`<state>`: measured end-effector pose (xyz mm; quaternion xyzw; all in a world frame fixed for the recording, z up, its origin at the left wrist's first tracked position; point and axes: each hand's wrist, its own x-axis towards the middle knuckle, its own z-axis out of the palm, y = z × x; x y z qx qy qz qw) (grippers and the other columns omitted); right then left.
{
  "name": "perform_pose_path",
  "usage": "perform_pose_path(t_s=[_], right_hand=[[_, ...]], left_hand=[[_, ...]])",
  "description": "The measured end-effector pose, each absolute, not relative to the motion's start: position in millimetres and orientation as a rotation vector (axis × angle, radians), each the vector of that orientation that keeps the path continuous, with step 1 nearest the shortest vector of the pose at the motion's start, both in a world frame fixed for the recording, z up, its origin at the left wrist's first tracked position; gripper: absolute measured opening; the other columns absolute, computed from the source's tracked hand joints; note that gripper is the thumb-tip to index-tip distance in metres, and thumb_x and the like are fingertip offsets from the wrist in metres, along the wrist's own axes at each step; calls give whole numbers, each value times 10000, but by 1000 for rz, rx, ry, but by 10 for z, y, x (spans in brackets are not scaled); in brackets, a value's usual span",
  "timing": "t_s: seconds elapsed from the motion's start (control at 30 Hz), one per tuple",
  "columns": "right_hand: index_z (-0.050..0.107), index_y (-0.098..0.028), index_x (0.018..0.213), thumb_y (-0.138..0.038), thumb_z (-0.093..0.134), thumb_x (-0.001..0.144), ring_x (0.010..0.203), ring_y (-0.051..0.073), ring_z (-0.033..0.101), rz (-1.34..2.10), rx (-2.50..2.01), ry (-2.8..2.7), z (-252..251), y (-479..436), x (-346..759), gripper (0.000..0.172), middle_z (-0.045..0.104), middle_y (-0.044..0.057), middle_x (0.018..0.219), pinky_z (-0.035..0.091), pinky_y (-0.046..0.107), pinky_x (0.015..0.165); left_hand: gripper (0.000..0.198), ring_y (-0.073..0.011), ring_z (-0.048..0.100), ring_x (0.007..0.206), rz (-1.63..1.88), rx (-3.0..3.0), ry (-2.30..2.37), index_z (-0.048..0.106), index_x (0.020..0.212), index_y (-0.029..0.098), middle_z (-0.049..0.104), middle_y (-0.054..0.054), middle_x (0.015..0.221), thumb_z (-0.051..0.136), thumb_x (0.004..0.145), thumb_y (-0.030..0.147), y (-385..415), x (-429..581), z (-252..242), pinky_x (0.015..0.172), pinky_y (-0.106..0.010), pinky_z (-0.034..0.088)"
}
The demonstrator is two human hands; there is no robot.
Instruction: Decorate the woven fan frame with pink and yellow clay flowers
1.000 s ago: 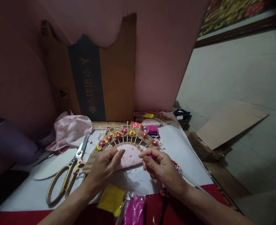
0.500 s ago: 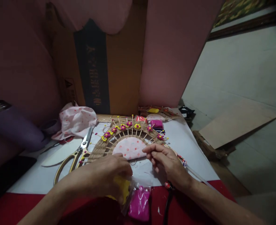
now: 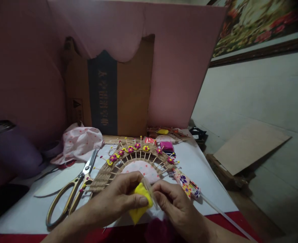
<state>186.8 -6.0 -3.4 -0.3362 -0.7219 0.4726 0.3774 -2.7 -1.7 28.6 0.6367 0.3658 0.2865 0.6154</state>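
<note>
My left hand pinches a lump of yellow clay in a clear wrapper, held just above the table's near edge. My right hand is closed beside it, with fingertips on the wrapper and the clay. Right behind both hands lies a woven arch-shaped craft with toothpick spokes, pink and yellow clay flowers and a pink dotted fabric centre. A dark pink clay lump sits blurred below my hands.
Gold-handled scissors lie to the left on the white sheet. Pink dotted cloth lies at back left, clay packets at back. A flowered stick lies right. A cardboard box stands behind. Cardboard lies on the floor, right.
My left hand went down from the arch to the yellow clay and lifted it. My right hand left the arch's edge and came to meet the clay.
</note>
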Motion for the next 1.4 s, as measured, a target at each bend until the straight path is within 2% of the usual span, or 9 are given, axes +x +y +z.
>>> perform_pose_path(t_s=[0.2, 0.5, 0.77, 1.0, 1.13, 1.23, 1.4], right_hand=[[535, -164, 740, -411, 458, 892, 625, 109, 408, 1193, -850, -1785, -57, -24, 1881, 300, 474, -10, 667, 332, 228, 576], [586, -162, 776, -378, 514, 858, 660, 132, 459, 1133, -887, -1851, 36, -14, 1905, 242, 540, 15, 707, 356, 246, 600], [582, -161, 776, -355, 502, 859, 620, 118, 432, 1126, -911, -1907, 22, 12, 1900, 226, 503, -4, 668, 346, 240, 573], [551, -163, 711, -257, 526, 808, 605, 116, 416, 1097, -1004, -1941, 32, 13, 1874, 138, 478, -16, 639, 334, 234, 556], [543, -167, 695, -267, 541, 798, 606, 116, 413, 1099, -1021, -1921, 1, 16, 1877, 143, 474, -18, 634, 330, 232, 557], [563, -165, 702, -305, 523, 821, 607, 113, 427, 1185, -970, -1830, -33, 41, 1888, 188, 496, -9, 643, 338, 229, 567], [565, -161, 782, -393, 542, 816, 460, 68, 333, 1491, -872, -1646, -76, 91, 1907, 235, 454, -40, 581, 253, 202, 440]], left_hand=[[236, -96, 395, 591, 725, 1446, 870, 511, 761, 149, 454, 40, 668, 649, 695, 330, -13, 69, 176, 530, -225, 308], [235, -109, 412, 621, 733, 1484, 905, 558, 779, 148, 471, 31, 677, 650, 684, 342, -13, 55, 227, 551, -228, 321], [264, -142, 466, 681, 794, 1611, 959, 602, 808, 145, 532, -2, 711, 648, 717, 389, -1, 39, 105, 609, -253, 373], [238, -144, 466, 687, 793, 1677, 944, 621, 819, 145, 553, -9, 723, 622, 749, 373, -12, 41, 48, 607, -244, 372], [231, -143, 468, 674, 822, 1821, 976, 637, 831, 151, 574, -15, 712, 606, 767, 371, -7, 60, 31, 621, -250, 372], [255, -151, 490, 694, 837, 1710, 922, 641, 854, 155, 591, -24, 743, 634, 741, 383, 9, 63, 21, 634, -258, 390], [278, -153, 531, 742, 874, 1435, 837, 648, 910, 179, 619, -23, 822, 697, 688, 340, 30, 59, 10, 676, -264, 418]])
